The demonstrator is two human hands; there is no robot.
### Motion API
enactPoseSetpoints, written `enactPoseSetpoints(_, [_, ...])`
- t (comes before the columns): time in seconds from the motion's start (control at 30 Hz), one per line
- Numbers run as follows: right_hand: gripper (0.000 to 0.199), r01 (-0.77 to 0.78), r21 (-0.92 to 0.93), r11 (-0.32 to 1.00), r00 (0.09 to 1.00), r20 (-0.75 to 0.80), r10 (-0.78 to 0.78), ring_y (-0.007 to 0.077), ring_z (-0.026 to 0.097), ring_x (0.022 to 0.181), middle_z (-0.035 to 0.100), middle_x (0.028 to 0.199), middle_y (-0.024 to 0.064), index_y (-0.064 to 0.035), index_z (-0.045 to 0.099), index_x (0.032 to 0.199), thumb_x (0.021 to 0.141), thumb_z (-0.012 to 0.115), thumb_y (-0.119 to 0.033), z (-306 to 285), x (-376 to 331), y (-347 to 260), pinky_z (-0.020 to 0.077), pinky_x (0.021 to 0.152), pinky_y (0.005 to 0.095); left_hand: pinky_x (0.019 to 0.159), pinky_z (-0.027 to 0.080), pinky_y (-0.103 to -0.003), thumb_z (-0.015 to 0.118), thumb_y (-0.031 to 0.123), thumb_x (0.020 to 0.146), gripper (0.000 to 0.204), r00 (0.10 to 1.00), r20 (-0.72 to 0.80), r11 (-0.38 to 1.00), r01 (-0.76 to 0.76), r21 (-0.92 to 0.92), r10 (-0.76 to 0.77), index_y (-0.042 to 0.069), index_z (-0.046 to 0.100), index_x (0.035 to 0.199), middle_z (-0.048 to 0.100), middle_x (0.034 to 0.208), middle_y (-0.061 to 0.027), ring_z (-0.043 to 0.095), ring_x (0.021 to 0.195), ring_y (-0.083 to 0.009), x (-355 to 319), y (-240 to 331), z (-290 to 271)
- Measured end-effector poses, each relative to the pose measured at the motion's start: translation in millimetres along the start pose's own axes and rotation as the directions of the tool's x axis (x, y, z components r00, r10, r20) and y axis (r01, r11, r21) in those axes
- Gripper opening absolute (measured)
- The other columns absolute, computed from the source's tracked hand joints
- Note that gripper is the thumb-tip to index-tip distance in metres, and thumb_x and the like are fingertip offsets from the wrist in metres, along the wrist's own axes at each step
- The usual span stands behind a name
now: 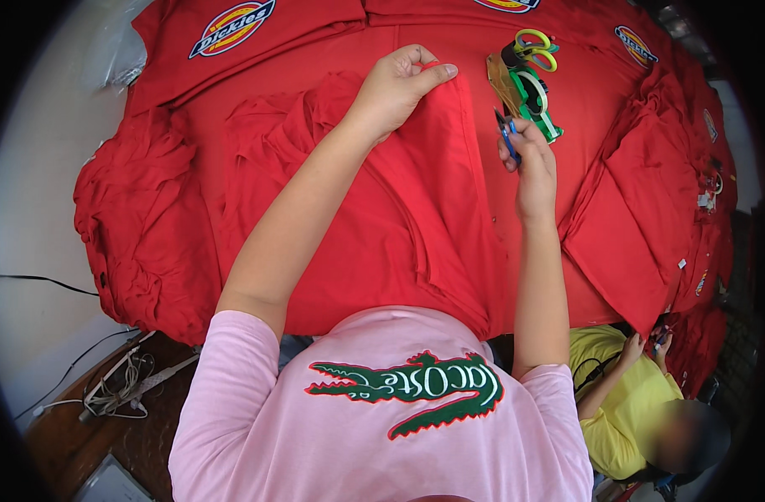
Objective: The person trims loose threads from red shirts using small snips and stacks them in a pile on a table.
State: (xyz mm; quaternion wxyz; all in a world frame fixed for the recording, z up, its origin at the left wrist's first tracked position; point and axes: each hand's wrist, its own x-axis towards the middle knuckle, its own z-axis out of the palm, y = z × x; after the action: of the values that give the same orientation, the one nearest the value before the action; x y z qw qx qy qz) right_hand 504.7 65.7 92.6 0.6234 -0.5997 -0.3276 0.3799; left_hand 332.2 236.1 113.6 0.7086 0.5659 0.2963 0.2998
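Head view, looking down over a pink shirt front: both bare forearms reach forward and up the picture over a table covered in red cloth. The left hand (396, 88) is stretched furthest, wrist bent a little, thumb and fingertips pinched shut on a raised fold of the red garment (416, 209) that lies spread in the middle of the table. The right hand (533, 163) stands just right of that garment's upper edge, forearm nearly straight up the frame, fingers curled closed around small blue-handled snips (507, 134); only the handle and a bit of the blades show above the fist, so how far the blades are open cannot be told. Just beyond the garment, to its upper right, lie a green tape dispenser (534, 96) and yellow-handled scissors (534, 46), partly overlapping. Right of the garment a folded red stack (629, 217) hangs over the table edge. Below that stack sits another person in a yellow shirt (616, 402), cut off by the dark rim, hands busy on something too small to make out. Cables (119, 385) lie on the floor, lower left of the garment.
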Motion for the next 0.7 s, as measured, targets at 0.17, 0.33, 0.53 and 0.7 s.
enactPoseSetpoints(0.17, [0.024, 0.09, -0.301, 0.95, 0.996, 0.016, -0.089, 0.0025, 0.039, 0.066, 0.052, 0.074, -0.0082, -0.0006, 0.074, 0.097, 0.095, 0.079, -0.024, 23.8, 3.3, -26.9, 0.0339, 0.058, 0.0229, 0.083, 0.047, -0.021, 0.076, 0.02, 0.099, 0.016, 1.0, 0.007, 1.0, -0.006, 0.006, 0.006, 0.008, 0.065, 0.097, 0.073, 0.089, 0.0, 0.063, 0.086, -0.0038, -0.8, 2.9, 3.5])
enactPoseSetpoints(0.33, [0.025, 0.126, -0.444, 0.887, 0.992, 0.027, -0.127, 0.0032, 0.04, 0.064, 0.051, 0.068, -0.0061, 0.0, 0.077, 0.1, 0.095, 0.079, -0.024, 30.0, 7.7, -44.2, 0.0341, 0.057, 0.0237, 0.085, 0.047, -0.021, 0.074, 0.02, 0.1, 0.016, 0.999, 0.038, 0.999, -0.032, 0.033, 0.031, 0.008, 0.064, 0.096, 0.073, 0.09, -0.0001, 0.063, 0.088, -0.0039, 1.1, 2.8, 4.2])
enactPoseSetpoints(0.53, [0.024, 0.153, -0.371, 0.916, 0.977, -0.08, -0.196, 0.0025, 0.041, 0.064, 0.053, 0.069, -0.0061, 0.0009, 0.077, 0.1, 0.095, 0.08, -0.022, 24.7, 6.6, -24.7, 0.0344, 0.057, 0.0225, 0.072, 0.04, -0.02, 0.067, 0.027, 0.105, 0.02, 0.999, -0.007, 0.989, -0.031, 0.147, 0.032, 0.01, 0.063, 0.095, 0.056, 0.083, 0.0078, 0.047, 0.079, -0.0011, 0.2, 1.7, 3.2])
enactPoseSetpoints(0.7, [0.021, 0.18, -0.364, 0.914, 0.981, -0.004, -0.194, 0.0018, 0.04, 0.065, 0.055, 0.072, -0.0076, 0.0011, 0.077, 0.099, 0.092, 0.084, -0.017, 19.6, -12.7, -15.7, 0.034, 0.057, 0.0215, 0.065, 0.033, -0.022, 0.065, 0.029, 0.106, 0.022, 0.998, -0.047, 0.983, -0.027, 0.181, 0.036, 0.01, 0.063, 0.095, 0.044, 0.077, 0.0104, 0.036, 0.072, -0.0018, -3.1, 1.0, 5.9])
